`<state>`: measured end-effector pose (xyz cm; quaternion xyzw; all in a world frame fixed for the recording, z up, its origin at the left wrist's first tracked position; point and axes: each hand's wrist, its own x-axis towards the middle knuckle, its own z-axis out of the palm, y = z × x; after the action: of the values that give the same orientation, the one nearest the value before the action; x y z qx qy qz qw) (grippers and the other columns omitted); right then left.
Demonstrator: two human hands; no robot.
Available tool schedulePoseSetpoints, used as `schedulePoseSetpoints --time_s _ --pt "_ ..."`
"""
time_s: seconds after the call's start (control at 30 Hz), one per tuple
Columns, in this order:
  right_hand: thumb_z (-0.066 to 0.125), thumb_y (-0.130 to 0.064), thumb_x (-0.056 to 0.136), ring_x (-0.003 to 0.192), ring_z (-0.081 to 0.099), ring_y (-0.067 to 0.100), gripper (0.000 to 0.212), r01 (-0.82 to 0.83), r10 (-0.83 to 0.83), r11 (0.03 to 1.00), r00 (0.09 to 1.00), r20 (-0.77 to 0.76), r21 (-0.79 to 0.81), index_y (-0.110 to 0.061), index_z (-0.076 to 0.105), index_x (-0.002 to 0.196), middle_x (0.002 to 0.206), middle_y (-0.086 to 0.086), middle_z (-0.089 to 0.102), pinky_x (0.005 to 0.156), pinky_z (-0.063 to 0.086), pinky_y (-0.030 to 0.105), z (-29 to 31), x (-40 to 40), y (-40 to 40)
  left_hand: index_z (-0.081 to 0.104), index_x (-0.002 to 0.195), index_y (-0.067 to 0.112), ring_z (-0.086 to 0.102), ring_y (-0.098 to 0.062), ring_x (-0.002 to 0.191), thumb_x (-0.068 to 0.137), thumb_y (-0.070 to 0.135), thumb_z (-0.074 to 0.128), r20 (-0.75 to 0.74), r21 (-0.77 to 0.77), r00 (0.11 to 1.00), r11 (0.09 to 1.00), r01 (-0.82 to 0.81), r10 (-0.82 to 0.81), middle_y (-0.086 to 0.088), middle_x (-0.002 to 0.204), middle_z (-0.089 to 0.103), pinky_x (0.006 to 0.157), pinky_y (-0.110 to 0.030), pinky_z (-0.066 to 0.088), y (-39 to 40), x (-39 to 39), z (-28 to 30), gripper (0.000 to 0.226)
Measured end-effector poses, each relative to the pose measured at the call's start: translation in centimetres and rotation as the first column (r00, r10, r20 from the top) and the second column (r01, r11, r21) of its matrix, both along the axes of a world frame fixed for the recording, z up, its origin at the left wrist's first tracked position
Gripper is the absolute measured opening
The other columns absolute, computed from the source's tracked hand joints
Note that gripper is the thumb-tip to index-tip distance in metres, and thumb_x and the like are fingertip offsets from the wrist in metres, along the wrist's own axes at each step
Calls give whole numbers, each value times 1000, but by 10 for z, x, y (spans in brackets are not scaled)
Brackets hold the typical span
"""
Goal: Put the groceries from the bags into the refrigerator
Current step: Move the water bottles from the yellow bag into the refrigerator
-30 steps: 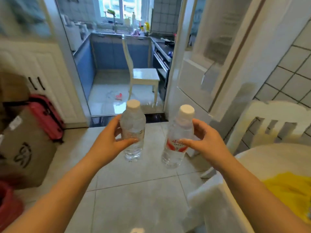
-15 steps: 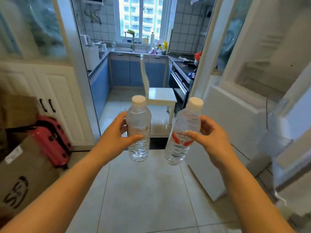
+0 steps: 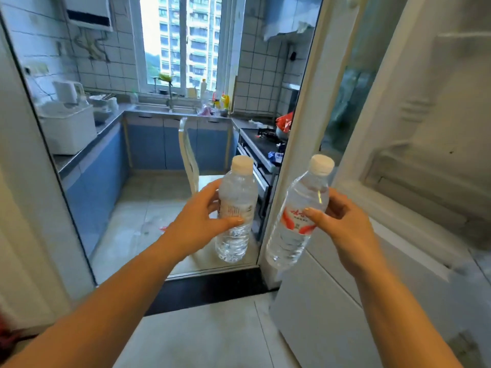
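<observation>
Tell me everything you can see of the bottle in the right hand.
The right-hand bottle is clear plastic with a white screw cap still on and a red-and-white label around its middle. It looks full of water. It tilts, cap leaning right, held in mid-air before the open refrigerator. Only the right hand touches it, gripping at label height.

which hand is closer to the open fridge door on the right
Right. The right hand, gripping the red-labelled bottle, is just in front of the fridge door. The left hand, gripping the other bottle, is further left, before the kitchen doorway.
</observation>
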<state>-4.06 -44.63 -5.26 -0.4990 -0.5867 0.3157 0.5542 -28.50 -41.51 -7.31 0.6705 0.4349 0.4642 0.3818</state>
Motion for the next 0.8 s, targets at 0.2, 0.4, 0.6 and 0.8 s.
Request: schedulePoseSetpoints --time_s 0.2,0.4,0.6,0.8 --pt "73 -31 67 95 66 7 42 220 -221 975 975 14 42 -33 61 107 104 -13 69 72 52 19 21 37 96 36 133 38 53 -3 115 67 34 73 -48 81 973 970 227 -224 17 129 52 98 -32 44 160 56 30 75" --pt "74 -27 70 96 66 10 48 476 -476 879 879 -3 38 -29 59 115 106 -12 68 86 53 35 59 98 164 39 130 36 55 9 103 68 28 76 -35 108 878 872 478 -477 23 117 55 87 -15 46 281 143 59 73" --pt "73 -20 77 103 65 16 45 631 -635 764 772 -19 136 -25 60 120 110 -3 69 93 50 47 87 188 206 42 124 38 57 -3 109 72 22 76 21 153 782 775 613 -623 15 120 58 92 -22 47 342 259 78 64" --pt "68 -11 82 94 68 11 31 692 -699 678 712 -75 247 -30 65 107 99 -7 72 84 53 36 114 282 241 43 129 36 56 -1 110 75 25 75 68 200 710 706 679 -701 17 122 57 94 -28 48 370 380 107 65"
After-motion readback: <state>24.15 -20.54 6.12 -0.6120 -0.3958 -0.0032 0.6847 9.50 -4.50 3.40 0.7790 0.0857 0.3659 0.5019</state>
